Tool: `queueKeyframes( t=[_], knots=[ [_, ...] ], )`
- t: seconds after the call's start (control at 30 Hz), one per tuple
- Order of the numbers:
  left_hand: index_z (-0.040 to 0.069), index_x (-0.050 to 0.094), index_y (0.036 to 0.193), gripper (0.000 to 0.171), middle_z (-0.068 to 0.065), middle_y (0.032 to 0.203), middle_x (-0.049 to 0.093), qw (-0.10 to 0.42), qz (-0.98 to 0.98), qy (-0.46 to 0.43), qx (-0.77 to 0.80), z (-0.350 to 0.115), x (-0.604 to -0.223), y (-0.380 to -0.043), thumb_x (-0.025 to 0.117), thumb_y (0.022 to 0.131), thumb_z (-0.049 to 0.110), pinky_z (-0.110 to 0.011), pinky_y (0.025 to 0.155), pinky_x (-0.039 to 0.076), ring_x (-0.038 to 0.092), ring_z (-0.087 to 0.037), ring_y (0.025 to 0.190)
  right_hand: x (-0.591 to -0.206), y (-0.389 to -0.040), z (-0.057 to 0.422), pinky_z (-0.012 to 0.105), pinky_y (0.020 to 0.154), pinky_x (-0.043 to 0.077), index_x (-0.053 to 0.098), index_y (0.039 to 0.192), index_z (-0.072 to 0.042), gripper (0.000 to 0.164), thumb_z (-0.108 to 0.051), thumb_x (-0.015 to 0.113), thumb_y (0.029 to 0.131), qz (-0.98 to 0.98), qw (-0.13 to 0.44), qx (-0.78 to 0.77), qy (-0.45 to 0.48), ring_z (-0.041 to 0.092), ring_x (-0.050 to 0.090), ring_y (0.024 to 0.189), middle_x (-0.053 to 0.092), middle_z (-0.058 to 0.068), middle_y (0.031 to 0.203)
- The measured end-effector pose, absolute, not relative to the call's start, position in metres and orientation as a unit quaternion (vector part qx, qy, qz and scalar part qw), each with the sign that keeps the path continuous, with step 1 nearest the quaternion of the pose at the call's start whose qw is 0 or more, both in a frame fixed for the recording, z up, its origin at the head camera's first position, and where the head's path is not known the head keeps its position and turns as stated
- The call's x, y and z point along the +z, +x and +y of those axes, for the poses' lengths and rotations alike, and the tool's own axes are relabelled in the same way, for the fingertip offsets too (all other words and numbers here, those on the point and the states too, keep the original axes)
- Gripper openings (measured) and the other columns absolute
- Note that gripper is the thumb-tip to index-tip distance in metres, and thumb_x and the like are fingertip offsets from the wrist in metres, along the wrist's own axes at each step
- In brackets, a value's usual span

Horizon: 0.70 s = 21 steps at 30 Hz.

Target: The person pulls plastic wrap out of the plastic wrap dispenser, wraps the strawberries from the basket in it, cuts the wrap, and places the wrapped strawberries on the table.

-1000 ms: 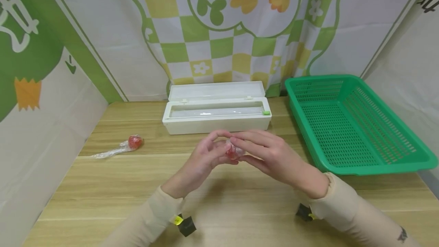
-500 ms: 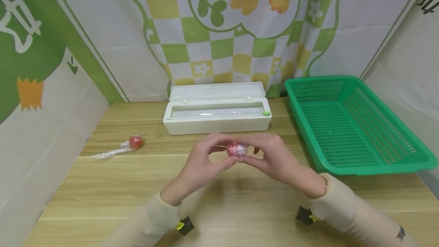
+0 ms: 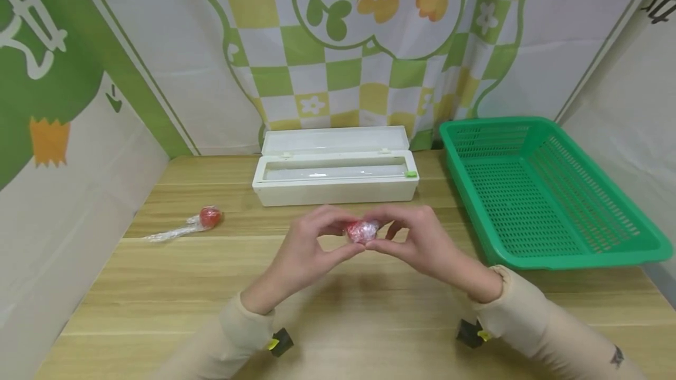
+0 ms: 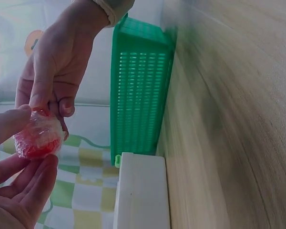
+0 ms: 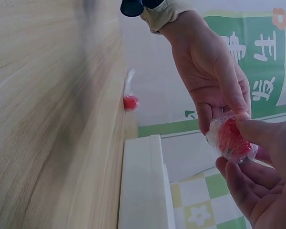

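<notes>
Above the middle of the table, both hands pinch a small red round thing wrapped in crumpled cling film (image 3: 362,231). My left hand (image 3: 306,242) holds its left side between thumb and fingers, and my right hand (image 3: 422,242) its right side. Up close in the left wrist view, the film on the wrapped red thing (image 4: 38,138) is layered and whitish, with red showing through. The right wrist view shows creased film around the red thing (image 5: 232,138), between both hands' fingertips. The film blurs what kind of thing it is.
Behind the hands stands a white cling film dispenser (image 3: 335,194), its lid raised and a roll inside. A green plastic basket (image 3: 491,239) is at the right. On the left lies another film-wrapped red round thing (image 3: 210,217) with a twisted film tail. Printed cloth hangs around the table.
The fingers have opened out from around the wrapped red thing, leaving more of it showing. Both hands now pinch it from the sides, and it has stayed in nearly the same place.
</notes>
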<state>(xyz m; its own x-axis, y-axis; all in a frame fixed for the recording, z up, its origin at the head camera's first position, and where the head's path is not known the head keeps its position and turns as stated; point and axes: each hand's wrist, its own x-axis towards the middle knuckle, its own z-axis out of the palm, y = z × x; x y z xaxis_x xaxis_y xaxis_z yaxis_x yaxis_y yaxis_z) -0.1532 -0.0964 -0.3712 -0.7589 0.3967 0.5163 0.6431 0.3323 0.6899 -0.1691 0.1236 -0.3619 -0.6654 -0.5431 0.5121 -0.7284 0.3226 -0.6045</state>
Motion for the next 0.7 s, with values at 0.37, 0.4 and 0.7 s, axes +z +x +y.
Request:
queueKeyframes(
  t=[0.37, 0.4, 0.7],
  knots=[
    [0.013, 0.07, 0.112, 0.032, 0.002, 0.109, 0.067, 0.122, -0.822, -0.328, -0.449, -0.102, -0.366, -0.149, 0.073, 0.084, 0.027, -0.02, 0.083, 0.055, 0.063, -0.008, 0.096, -0.356, -0.165, 0.121, 0.021, 0.067, 0.057, 0.07, 0.109, -0.016, 0.032, -0.028, 0.076, 0.08, -0.814, 0.096, 0.42, 0.388, 0.006, 0.065, 0.087, 0.069, -0.005, 0.101],
    [0.013, 0.07, 0.112, 0.032, 0.002, 0.109, 0.067, 0.123, -0.825, -0.328, -0.443, -0.102, -0.366, -0.149, 0.073, 0.084, 0.027, -0.02, 0.083, 0.055, 0.063, -0.007, 0.097, -0.356, -0.164, 0.12, 0.021, 0.067, 0.057, 0.07, 0.11, -0.017, 0.032, -0.028, 0.076, 0.08, -0.818, 0.104, 0.413, 0.388, 0.006, 0.065, 0.088, 0.07, -0.005, 0.101],
    [0.018, 0.071, 0.111, 0.029, 0.005, 0.106, 0.071, 0.114, -0.828, -0.32, -0.446, -0.108, -0.364, -0.146, 0.071, 0.085, 0.031, -0.02, 0.081, 0.055, 0.065, -0.006, 0.093, -0.348, -0.156, 0.111, 0.024, 0.072, 0.056, 0.069, 0.105, -0.015, 0.026, -0.027, 0.074, 0.083, -0.835, 0.151, 0.332, 0.412, 0.002, 0.062, 0.087, 0.071, -0.008, 0.098]
  ],
)
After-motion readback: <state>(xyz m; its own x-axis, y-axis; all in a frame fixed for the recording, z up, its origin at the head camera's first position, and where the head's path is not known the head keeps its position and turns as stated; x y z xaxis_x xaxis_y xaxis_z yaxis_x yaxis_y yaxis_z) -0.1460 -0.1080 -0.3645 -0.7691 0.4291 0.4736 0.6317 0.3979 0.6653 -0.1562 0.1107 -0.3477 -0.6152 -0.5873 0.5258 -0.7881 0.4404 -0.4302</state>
